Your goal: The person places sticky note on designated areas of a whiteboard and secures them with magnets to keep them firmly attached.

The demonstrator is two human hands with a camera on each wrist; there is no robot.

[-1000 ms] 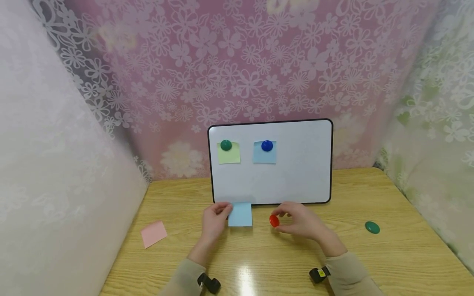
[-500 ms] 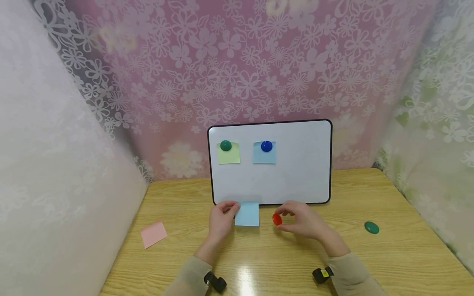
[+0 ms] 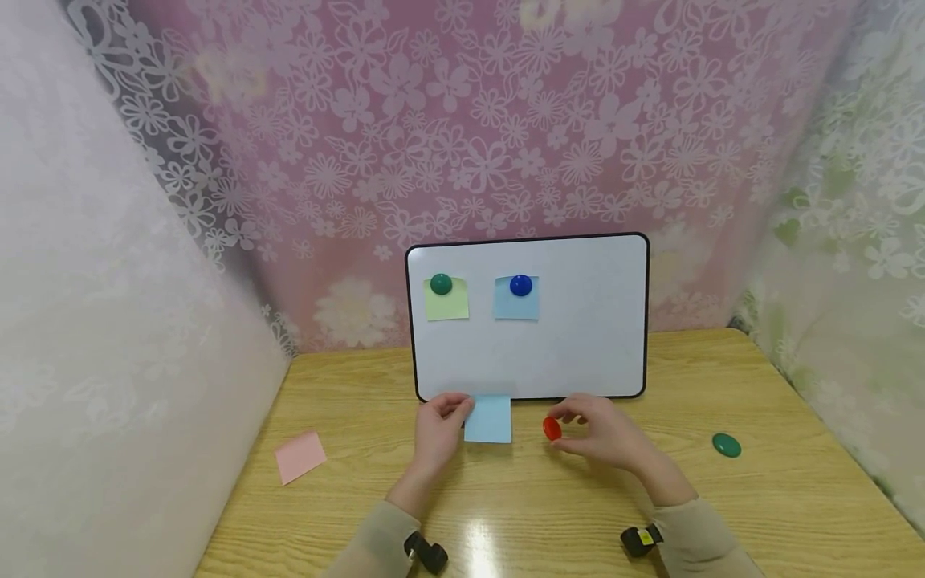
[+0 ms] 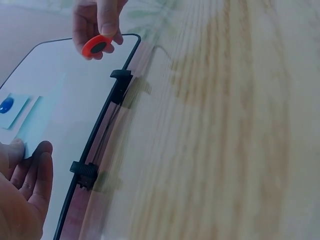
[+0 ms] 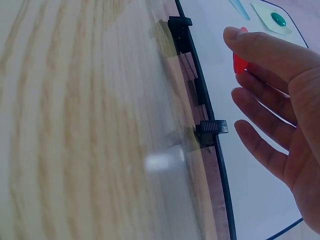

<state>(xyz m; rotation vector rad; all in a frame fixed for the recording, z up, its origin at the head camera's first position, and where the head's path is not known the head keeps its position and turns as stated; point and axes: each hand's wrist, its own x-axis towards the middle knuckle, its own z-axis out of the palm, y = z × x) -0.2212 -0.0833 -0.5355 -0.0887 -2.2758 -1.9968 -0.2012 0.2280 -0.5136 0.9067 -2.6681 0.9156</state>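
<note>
My left hand pinches a light blue sticky note by its left edge, in front of the whiteboard's lower edge. To its right, my right hand holds a round red magnet between thumb and fingers; its dark back faces the left wrist camera. The whiteboard stands upright behind both hands. On it, a green magnet sits over a pale green note, and a blue magnet over another blue note.
A pink sticky note lies on the wooden table at the left. Far right on the table is a second green magnet. Black clips grip the board's lower frame. Patterned curtains hang behind and at both sides.
My left hand has moved to the right with the blue note. The right hand has shifted slightly right too, carrying the red magnet. The board and its notes look the same.
</note>
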